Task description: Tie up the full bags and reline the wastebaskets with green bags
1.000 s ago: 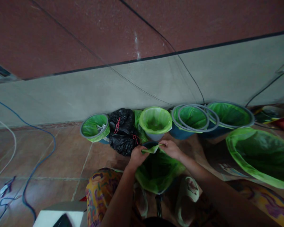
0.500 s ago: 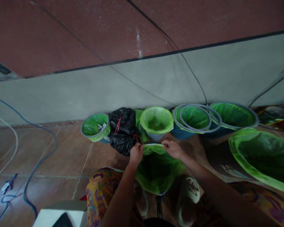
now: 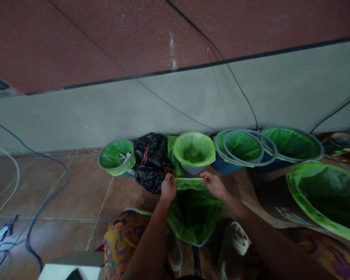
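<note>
Between my knees stands a bin lined with a green bag (image 3: 194, 217). My left hand (image 3: 168, 188) pinches the far edge of this bag at its left end. At the right end of the same edge, my right hand (image 3: 214, 184) also has its fingers closed on the bag. The edge is stretched nearly straight between both hands. Just beyond them is a white bucket with a green liner (image 3: 194, 149). Black plastic bags (image 3: 150, 163) with red ties lie beyond my left hand.
Along the wall stand a small lined bin (image 3: 116, 155) and blue bins, one topped with loose grey rings (image 3: 243, 146). A large lined bin (image 3: 323, 198) is at right. A blue cable (image 3: 46, 198) crosses the tiles; a white box (image 3: 71, 268) is at bottom left.
The bag's far edge now shows as a thin stretched strip between my hands. The near side of the bag's opening sits slightly lower in view. Both hands keep their hold.
</note>
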